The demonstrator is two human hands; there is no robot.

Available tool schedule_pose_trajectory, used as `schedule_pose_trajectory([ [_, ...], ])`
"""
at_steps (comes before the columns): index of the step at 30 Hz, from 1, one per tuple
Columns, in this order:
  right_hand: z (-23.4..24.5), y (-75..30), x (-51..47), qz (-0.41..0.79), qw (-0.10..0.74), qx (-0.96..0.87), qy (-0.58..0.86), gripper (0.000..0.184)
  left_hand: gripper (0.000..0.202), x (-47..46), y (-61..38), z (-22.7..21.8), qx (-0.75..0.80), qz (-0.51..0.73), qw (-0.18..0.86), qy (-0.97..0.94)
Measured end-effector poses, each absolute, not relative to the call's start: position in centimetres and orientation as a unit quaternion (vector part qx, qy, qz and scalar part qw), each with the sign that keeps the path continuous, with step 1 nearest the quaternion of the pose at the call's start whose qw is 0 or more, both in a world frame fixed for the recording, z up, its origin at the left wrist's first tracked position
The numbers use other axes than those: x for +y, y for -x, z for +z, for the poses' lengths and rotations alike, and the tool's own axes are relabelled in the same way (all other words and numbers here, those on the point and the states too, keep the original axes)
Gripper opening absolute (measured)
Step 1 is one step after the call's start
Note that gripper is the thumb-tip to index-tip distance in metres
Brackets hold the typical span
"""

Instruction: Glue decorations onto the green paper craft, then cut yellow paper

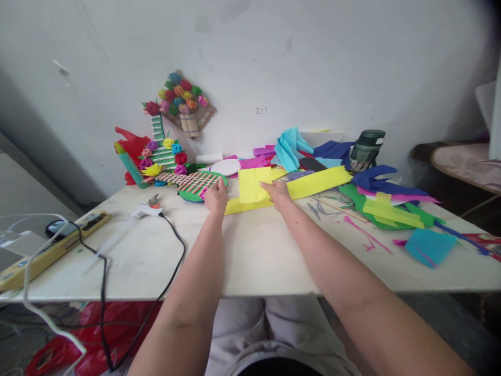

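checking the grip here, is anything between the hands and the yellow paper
Nothing visible does: the right hand lies on the yellow paper and the left hand is at its left end.

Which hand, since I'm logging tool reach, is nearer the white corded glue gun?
Left. The left hand lies right of the white glue gun; the right hand sits farther right, on the yellow paper sheet.

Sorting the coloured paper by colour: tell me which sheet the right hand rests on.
The yellow sheet under the right hand; blue paper, cyan paper and green paper lie untouched beyond it.
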State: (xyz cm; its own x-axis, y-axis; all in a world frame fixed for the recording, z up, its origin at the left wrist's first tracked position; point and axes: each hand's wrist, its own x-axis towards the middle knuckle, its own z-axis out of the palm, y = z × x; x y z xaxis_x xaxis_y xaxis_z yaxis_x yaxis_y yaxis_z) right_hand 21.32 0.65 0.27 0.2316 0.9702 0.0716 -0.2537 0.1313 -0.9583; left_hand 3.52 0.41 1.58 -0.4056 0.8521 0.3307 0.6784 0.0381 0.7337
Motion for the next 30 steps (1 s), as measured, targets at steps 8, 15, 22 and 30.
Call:
schedule_pose_trajectory([
  [8,-0.4,-22.3,1.6,0.483,0.663,-0.329,0.469,0.015,0.047,-0.7,-2.6,2.7,0.813,0.176,0.053,-0.553],
  [15,-0.2,-22.2,1.4,0.488,0.667,-0.318,0.464,0.011,0.060,-1.1,-1.9,2.4,0.813,0.128,0.069,-0.564],
  [22,0.0,-22.1,1.1,0.492,0.665,-0.314,0.466,0.012,0.048,-0.7,-2.9,2.3,0.807,0.144,0.104,-0.563],
  [30,-0.2,-22.4,1.4,0.508,0.663,-0.302,0.459,0.012,0.024,1.7,-3.4,-0.1,0.719,0.371,0.182,-0.559],
])
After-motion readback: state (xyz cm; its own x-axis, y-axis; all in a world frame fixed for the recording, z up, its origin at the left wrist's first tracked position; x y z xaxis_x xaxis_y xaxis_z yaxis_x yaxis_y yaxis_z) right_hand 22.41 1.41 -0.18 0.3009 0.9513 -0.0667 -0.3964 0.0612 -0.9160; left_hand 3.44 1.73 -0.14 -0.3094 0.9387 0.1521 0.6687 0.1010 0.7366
